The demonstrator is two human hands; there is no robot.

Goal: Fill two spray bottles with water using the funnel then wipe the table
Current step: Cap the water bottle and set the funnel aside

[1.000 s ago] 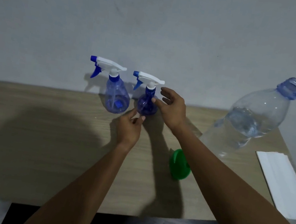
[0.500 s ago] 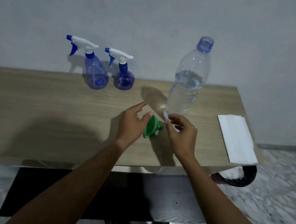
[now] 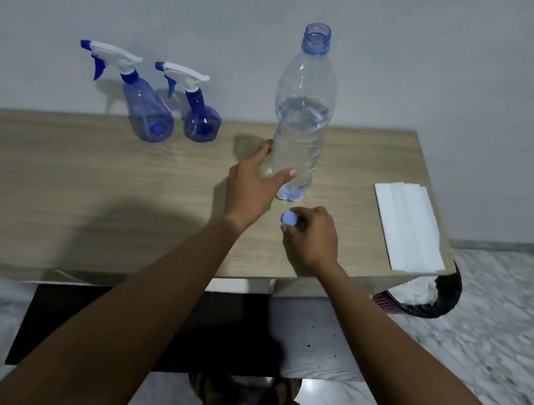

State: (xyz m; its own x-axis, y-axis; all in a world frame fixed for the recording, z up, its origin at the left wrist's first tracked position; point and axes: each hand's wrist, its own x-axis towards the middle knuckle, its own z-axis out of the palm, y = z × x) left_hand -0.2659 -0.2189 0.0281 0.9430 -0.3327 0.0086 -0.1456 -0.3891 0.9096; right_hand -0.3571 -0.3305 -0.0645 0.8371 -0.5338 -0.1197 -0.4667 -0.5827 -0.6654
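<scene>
**Desk headcount, plus what moved in the last second**

Counting it all up: two hands, two spray bottles, one water bottle, one cap, one funnel, one paper towel.

Both sprayers are translucent blue plastic with white trigger heads. They stand upright at the back of the light wood-grain desk (image 3: 88, 182), close to the wall. The bigger spray bottle (image 3: 147, 115) is just beside the rounder spray bottle (image 3: 201, 125).

To their right stands the tall clear plastic water bottle (image 3: 298, 130), upright, open at the top and with water past the middle. The left hand (image 3: 254, 183) grips it low down, fingers (image 3: 266, 148) curled round the far side and thumb across the front.

The right hand (image 3: 314, 233) sits just in front of the bottle's foot, pinching the small round blue plastic cap (image 3: 289, 218).

Of the green plastic funnel (image 3: 269, 207) only a sliver pokes out from under the left hand, so I can't tell how it lies.

The folded white paper towel (image 3: 407, 227) lies flat by the desk's right edge, well apart from both hands.

What's different: half a second ago the left hand was at the funnel, which showed plainly. Now that hand is on the water bottle and covers the funnel. The right hand is still near the bottle's foot. A second ago both hands were at the rounder spray bottle. Sprayers, water bottle and towel haven't budged.
</scene>
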